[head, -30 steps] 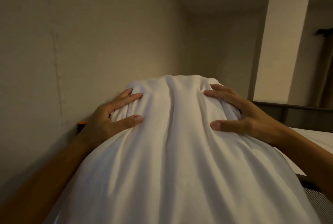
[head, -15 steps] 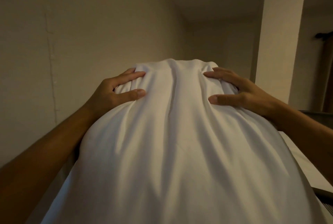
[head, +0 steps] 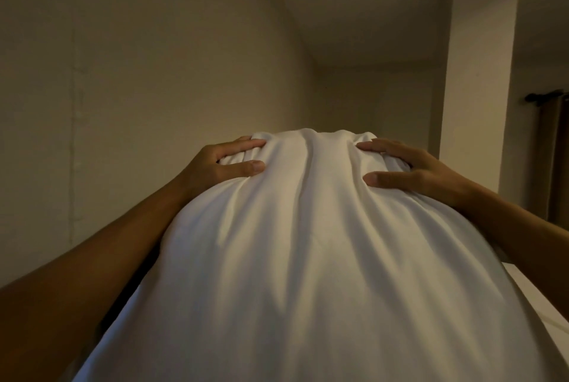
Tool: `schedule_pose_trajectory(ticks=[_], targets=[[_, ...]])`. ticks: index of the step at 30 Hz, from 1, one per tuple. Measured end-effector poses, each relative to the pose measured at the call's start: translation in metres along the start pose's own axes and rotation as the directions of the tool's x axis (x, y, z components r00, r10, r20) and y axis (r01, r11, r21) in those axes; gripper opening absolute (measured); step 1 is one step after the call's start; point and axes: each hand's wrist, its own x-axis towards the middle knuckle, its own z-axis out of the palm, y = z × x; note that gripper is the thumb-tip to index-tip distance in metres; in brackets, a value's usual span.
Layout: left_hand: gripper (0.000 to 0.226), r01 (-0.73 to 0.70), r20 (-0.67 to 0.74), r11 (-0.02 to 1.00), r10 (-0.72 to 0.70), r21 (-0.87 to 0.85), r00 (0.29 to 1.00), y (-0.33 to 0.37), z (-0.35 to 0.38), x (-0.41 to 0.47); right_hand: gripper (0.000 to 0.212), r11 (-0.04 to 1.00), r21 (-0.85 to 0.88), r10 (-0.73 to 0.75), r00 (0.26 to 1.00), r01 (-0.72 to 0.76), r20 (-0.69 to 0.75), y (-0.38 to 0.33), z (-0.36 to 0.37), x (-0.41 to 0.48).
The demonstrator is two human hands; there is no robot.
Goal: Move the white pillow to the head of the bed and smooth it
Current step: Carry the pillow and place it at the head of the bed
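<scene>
The white pillow (head: 308,258) fills the lower middle of the head view, long and creased, held up close to the camera. My left hand (head: 221,166) grips its far left corner, fingers curled into the fabric. My right hand (head: 412,169) clasps its far right corner, thumb pressed on top. The pillow hides most of the bed beneath; only a pale strip of the bed (head: 548,298) shows at the lower right.
A plain beige wall (head: 123,89) runs close along the left. A square pillar (head: 480,89) rises at the right, with a dark curtain and rod (head: 551,151) beyond it. The ceiling shows above.
The pillow has risen with both hands still on its far corners. The view has tilted upward, so the dark bed frame at the right has dropped out of sight.
</scene>
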Motion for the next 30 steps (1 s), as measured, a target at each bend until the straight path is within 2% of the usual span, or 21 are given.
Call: schedule_pose_trajectory(ticks=[6, 15, 22, 30], targets=[[0.051, 0.003, 0.065, 0.998, 0.001, -0.063, 0.998, -0.060, -0.023, 0.060, 0.060, 0.998, 0.000, 0.070, 0.997, -0.070, -0.036, 0.023, 0.021, 0.061], [0.038, 0.056, 0.182, 0.993, -0.037, -0.101, 0.983, -0.150, -0.029, 0.144, 0.064, 0.985, -0.037, 0.166, 0.980, -0.171, -0.114, 0.064, 0.048, 0.129], [0.040, 0.065, 0.221, 0.988, -0.033, -0.139, 0.975, -0.204, -0.013, 0.166, 0.049, 0.977, -0.067, 0.193, 0.975, -0.201, -0.112, 0.093, 0.065, 0.149], [0.044, 0.073, 0.258, 0.989, -0.037, -0.131, 0.965, -0.253, 0.002, 0.173, 0.062, 0.957, -0.029, 0.283, 0.951, -0.288, -0.121, 0.131, 0.092, 0.160]])
